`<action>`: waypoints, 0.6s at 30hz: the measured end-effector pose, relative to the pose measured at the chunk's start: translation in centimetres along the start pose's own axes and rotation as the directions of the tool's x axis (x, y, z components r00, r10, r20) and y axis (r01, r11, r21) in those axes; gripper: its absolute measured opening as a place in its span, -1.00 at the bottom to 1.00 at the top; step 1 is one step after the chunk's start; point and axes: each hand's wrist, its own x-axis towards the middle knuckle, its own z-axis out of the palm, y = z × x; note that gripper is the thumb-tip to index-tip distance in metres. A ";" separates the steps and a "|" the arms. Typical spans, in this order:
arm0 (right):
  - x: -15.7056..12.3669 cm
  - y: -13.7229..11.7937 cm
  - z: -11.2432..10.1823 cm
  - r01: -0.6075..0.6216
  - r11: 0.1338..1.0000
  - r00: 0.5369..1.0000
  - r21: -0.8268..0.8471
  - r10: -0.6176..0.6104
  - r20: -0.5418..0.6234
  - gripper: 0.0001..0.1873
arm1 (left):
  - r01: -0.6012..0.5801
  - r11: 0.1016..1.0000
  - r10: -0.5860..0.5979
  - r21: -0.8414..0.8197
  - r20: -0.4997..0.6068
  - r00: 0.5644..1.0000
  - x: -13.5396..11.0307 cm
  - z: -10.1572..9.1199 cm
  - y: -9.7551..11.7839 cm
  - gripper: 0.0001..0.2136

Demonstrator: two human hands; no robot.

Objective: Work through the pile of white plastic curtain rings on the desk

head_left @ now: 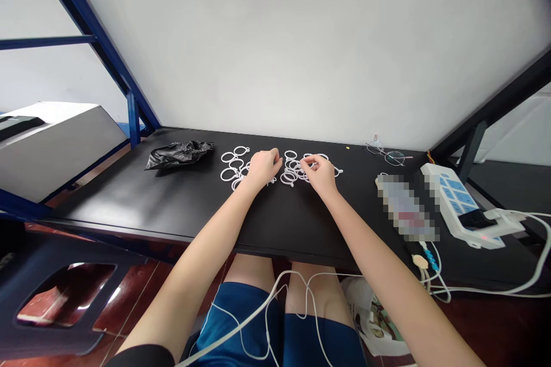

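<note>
White plastic curtain rings, each with a small eyelet, lie on the black desk in two loose groups. My left hand (264, 167) is over the right side of the left group (229, 174), its fingers curled in and closed. Whatever those fingers hold is hidden, though bits of white ring show just below them. Over the right group of curtain rings (288, 176) is my right hand (322, 176), with thumb and forefinger pinched at a ring among the overlapping ones. A small gap of desk separates the two hands.
A crumpled black plastic bag (179, 155) lies left on the desk (284, 223). Glasses (390, 155) rest at the back right, near a blurred-out phone (404, 206) on a cable and a white power strip (460, 200). White cables hang across my lap. A dark blue stool (124, 298) stands lower left.
</note>
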 end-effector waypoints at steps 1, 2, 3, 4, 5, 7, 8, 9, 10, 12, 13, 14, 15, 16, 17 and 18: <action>0.0 0.0 0.0 0.000 1.000 1.000 -0.001 0.000 0.002 -0.85 | 0.000 1.000 0.000 -0.006 -0.012 1.000 0.0 -0.1 0.0 -0.82; 0.0 0.0 0.0 -0.001 1.000 1.000 -0.004 0.001 0.003 -0.85 | 0.001 1.000 -0.002 -0.010 -0.024 1.000 0.0 -0.1 0.1 -0.83; 0.0 -0.1 0.0 -0.001 1.000 1.000 -0.007 0.001 0.003 -0.85 | 0.002 1.000 -0.002 -0.015 -0.036 0.999 0.0 -0.2 0.1 -0.83; 0.0 -0.1 0.0 0.000 1.000 1.000 -0.011 0.000 0.003 -0.85 | 0.001 1.000 -0.002 -0.021 -0.048 0.999 0.0 -0.2 0.1 -0.84; 0.0 -0.1 -0.1 0.002 1.000 1.000 -0.015 -0.001 0.003 -0.85 | 0.000 1.000 -0.002 -0.026 -0.061 0.998 0.0 -0.2 0.1 -0.85; 0.1 0.0 0.0 0.004 1.000 1.000 -0.018 -0.004 0.001 -0.85 | -0.004 0.999 0.001 -0.037 -0.091 0.996 0.0 -0.2 0.1 -0.88; 0.1 0.0 0.0 0.002 1.000 1.000 -0.018 -0.002 0.001 -0.85 | -0.009 0.999 0.004 -0.042 -0.110 0.994 0.1 -0.2 0.1 -0.90; 0.1 0.0 0.0 -0.002 1.000 1.000 -0.019 0.002 0.001 -0.85 | -0.014 0.999 0.008 -0.049 -0.129 0.992 0.1 -0.1 0.1 -0.92; 0.1 0.0 0.0 -0.007 1.000 1.000 -0.021 0.007 0.000 -0.84 | -0.019 0.998 0.011 -0.056 -0.149 0.989 0.1 -0.1 0.0 -0.94; 0.1 0.0 0.0 -0.014 1.000 1.000 -0.027 0.014 -0.003 -0.84 | -0.030 0.996 0.015 -0.078 -0.188 0.982 0.1 -0.1 0.0 -0.94; 0.1 0.0 0.0 -0.015 0.999 1.000 -0.031 0.015 -0.004 -0.83 | -0.036 0.995 0.016 -0.092 -0.206 0.978 0.1 0.0 0.0 -0.94; 0.1 0.0 0.0 -0.015 0.999 1.000 -0.032 0.015 -0.004 -0.83 | -0.043 0.994 0.018 -0.105 -0.224 0.974 0.1 0.0 -0.1 -0.92; 0.0 -0.1 0.0 -0.015 0.999 1.000 -0.032 0.015 -0.004 -0.83 | -0.052 0.992 0.022 -0.118 -0.241 0.970 0.1 0.0 -0.1 -0.91; 0.0 -0.1 0.0 -0.015 0.999 1.000 -0.031 0.015 -0.002 -0.83 | -0.061 0.990 0.026 -0.130 -0.257 0.966 0.1 0.0 -0.1 -0.90; 0.0 -0.1 -0.1 -0.017 0.999 1.000 -0.030 0.017 0.002 -0.83 | -0.070 0.987 0.029 -0.141 -0.273 0.962 0.1 0.0 -0.2 -0.89; 0.0 -0.2 -0.1 -0.020 0.999 1.000 -0.029 0.020 0.005 -0.83 | -0.078 0.986 0.033 -0.150 -0.287 0.957 0.0 0.0 -0.1 -0.88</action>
